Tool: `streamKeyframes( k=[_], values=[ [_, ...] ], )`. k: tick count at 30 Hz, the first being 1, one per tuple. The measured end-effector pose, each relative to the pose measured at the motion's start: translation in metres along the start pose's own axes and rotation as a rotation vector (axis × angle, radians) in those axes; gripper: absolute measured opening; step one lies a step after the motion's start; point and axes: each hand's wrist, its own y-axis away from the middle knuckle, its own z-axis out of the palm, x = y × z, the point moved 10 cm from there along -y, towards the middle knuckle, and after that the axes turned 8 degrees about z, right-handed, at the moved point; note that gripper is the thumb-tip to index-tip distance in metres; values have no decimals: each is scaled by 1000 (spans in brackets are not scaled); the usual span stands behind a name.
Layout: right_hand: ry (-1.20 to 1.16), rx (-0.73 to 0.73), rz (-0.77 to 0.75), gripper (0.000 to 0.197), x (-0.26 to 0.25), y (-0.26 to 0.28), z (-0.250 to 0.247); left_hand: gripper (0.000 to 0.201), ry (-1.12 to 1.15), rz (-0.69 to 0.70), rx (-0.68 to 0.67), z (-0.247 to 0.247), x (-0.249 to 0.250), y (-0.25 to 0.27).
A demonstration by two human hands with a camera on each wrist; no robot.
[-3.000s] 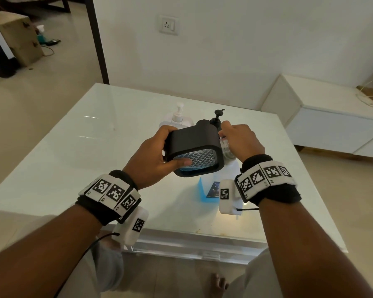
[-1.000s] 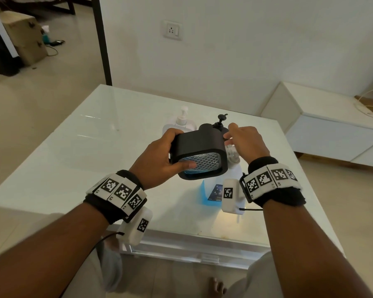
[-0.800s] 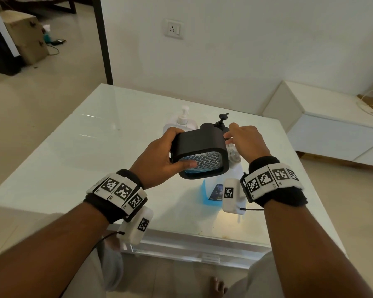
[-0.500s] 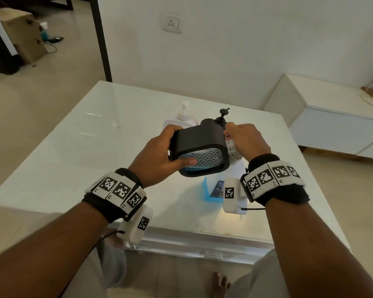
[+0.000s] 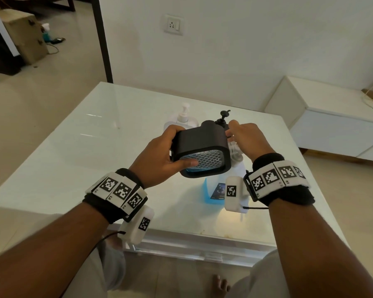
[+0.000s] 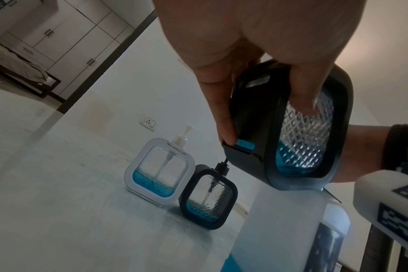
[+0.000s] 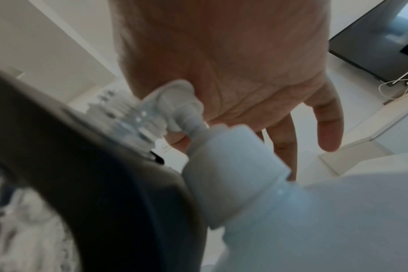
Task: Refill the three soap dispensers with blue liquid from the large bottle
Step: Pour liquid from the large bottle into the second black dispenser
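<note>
Standing on a glossy white table (image 5: 78, 151) by a white wall (image 5: 246, 50), left hand (image 5: 157, 162) grasping black dispenser (image 5: 200, 143); right hand (image 5: 246, 138) grip unclear

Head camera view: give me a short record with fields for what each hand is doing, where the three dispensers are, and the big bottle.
left hand: grips the held dispenser, black-framed, tipped on its side above the table
right hand: at the held dispenser's clear neck; grip hidden
held dispenser level: a little blue liquid
white dispenser: upright on table, pump on, partly filled
black dispenser: upright beside the white one, pump on, partly filled
large bottle: on table under the hands, white cap on
</note>
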Motion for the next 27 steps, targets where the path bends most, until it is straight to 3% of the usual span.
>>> streamKeyframes(
  k=[27],
  values=[
    [-49, 2, 7, 42, 5, -2, -1, 58, 0, -9, 4, 1, -1, 0]
  ],
)
